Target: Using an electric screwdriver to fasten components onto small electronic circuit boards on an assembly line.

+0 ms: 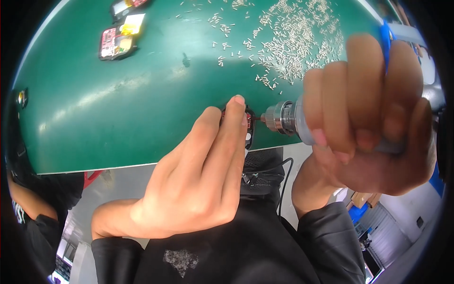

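Observation:
My left hand [196,182] presses its fingers on a small black device housing [249,135] near the table's front edge. A strip of red circuit board shows inside the housing; the fingers cover much of it. My right hand [371,113] is wrapped round an electric screwdriver [286,117] with a metal collar and a pale grey body. Its bit points left and reaches the housing's right side; whether the tip sits in a screw is too small to tell. Beyond the hands, many small silver screws [295,45] lie scattered over the green table [118,123].
An opened device with a circuit board [111,43] and yellow tape lies at the far left, with another part [124,7] behind it. A small part [22,98] sits at the left rim. Another person's arm [33,201] shows at lower left. A black cable [286,177] hangs below the edge.

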A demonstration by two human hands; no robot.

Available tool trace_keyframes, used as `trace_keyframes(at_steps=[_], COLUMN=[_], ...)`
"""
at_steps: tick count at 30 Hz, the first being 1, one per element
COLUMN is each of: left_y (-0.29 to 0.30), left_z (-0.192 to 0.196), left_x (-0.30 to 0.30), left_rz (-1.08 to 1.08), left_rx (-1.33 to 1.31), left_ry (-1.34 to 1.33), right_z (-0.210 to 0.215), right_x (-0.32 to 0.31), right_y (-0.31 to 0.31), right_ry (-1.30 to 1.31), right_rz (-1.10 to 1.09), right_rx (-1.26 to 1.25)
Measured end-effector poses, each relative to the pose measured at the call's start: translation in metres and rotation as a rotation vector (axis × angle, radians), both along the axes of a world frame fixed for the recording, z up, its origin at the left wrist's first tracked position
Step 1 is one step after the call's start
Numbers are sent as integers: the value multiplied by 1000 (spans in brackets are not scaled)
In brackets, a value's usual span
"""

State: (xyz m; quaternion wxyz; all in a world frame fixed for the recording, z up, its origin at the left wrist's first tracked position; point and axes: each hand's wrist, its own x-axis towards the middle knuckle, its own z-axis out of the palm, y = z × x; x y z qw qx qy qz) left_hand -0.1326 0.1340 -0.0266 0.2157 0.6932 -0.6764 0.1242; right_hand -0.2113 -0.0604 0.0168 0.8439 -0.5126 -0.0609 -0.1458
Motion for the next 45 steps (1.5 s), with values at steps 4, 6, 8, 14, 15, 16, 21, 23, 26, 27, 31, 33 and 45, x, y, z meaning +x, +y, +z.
trace_keyframes(at_steps=[4, 6, 8, 14, 15, 16, 21, 23, 26, 27, 31, 33, 45], left_y=[3, 4, 2, 19, 32, 43, 89, 68, 17, 3, -28, -30, -21], left_z=[3, 8, 8, 13, 14, 21, 31, 32, 29, 27, 18, 18, 27], left_x=[-1, -4, -3, 7, 14, 27, 84, 87, 76, 74, 85, 93, 52], left_rz=[-27, -12, -18, 49, 123, 254, 883, 767, 499, 439, 327, 238, 151], left_rx=[19, 56, 44, 98, 135, 209, 156, 98, -13, -27, 7, 74, 36], left_ry=[33, 86, 69, 97, 125, 45, -231, -202, 3, 32, -39, -128, 235], right_z=[7, 7, 8, -9, -14, -16, -34, -45, -50, -50, -51, -51, -54], right_x=[9, 9, 10, -4, -16, -29, -56, -56, -57, -56, -58, -58, -67], right_y=[0, 2, 5, -10, -13, -18, -19, -11, -1, 1, 0, 1, 0], right_ry=[54, 42, 6, -189, -225, -259, -187, -176, -149, -154, -159, -167, -159], right_rz=[102, 96, 75, -33, -112, -192, -356, -358, -363, -365, -354, -349, -328], right_rx=[-139, -180, -162, 229, 293, 355, 458, 493, 538, 533, 536, 551, 585])
